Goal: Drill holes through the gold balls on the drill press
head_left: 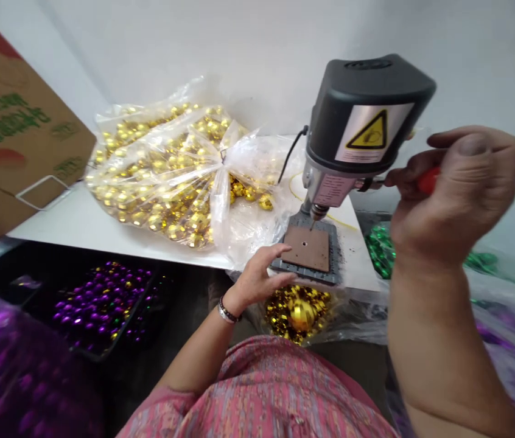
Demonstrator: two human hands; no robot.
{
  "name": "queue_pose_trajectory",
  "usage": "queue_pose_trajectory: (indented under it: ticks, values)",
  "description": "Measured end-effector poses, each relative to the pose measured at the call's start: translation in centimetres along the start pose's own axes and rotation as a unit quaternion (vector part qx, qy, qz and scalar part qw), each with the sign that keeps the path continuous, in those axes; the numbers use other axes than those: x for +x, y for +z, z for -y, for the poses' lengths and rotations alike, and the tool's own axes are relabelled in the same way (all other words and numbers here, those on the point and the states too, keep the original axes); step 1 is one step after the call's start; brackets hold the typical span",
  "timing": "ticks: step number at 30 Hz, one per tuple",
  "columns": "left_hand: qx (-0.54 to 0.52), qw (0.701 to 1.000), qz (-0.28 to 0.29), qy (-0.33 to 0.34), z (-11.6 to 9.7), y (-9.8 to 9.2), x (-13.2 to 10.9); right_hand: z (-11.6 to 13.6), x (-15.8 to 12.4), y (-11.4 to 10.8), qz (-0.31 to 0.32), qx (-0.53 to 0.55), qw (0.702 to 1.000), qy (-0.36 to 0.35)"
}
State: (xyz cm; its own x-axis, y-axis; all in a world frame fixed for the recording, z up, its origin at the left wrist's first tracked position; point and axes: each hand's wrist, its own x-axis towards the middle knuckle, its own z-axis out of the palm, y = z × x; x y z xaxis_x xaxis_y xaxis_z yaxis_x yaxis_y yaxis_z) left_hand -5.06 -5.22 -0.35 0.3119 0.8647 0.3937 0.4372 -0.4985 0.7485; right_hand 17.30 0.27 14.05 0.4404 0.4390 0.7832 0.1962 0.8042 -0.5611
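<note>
A small bench drill press (367,109) with a dark motor housing and a yellow warning sticker stands near the table's right end. My right hand (462,182) is closed around the red knob (428,180) of its feed lever. Under the chuck (318,211) and thin bit lies a square brown board (316,255) with a small hole, on the grey base (336,271). My left hand (260,277) is at the board's left edge, thumb and fingers spread apart, the fingertips touching the edge. Nothing shows between these fingers.
A tied clear bag of gold beads (161,176) lies on the white table (70,225), beside a cardboard box (11,134). Below are loose gold beads with a larger gold ball (302,315), a black tray of purple beads (97,304) and green beads (380,252).
</note>
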Motion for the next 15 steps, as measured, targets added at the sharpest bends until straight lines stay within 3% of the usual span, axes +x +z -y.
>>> queue_pose_trajectory:
  ticks: [4,7,9,12,15]
  values:
    - [0.006,0.98,-0.168,-0.106,1.5,-2.0,1.3,-0.1,-0.2,0.1,-0.017,0.022,1.0,0.0]
    - [-0.026,0.963,-0.188,-0.191,2.1,-3.6,2.4,-0.1,-0.3,0.0,-0.022,0.031,0.999,0.017]
    - [-0.005,0.949,-0.241,-0.202,2.4,-5.0,2.8,0.0,-0.4,-0.1,-0.017,0.016,0.999,0.029]
    - [0.098,0.901,-0.387,-0.169,4.0,-9.1,2.9,0.1,-0.6,-0.3,-0.012,0.001,0.999,0.042]
    - [0.231,0.817,-0.485,-0.209,7.1,-15.1,2.8,0.1,-0.7,-0.6,-0.016,-0.005,0.998,0.059]
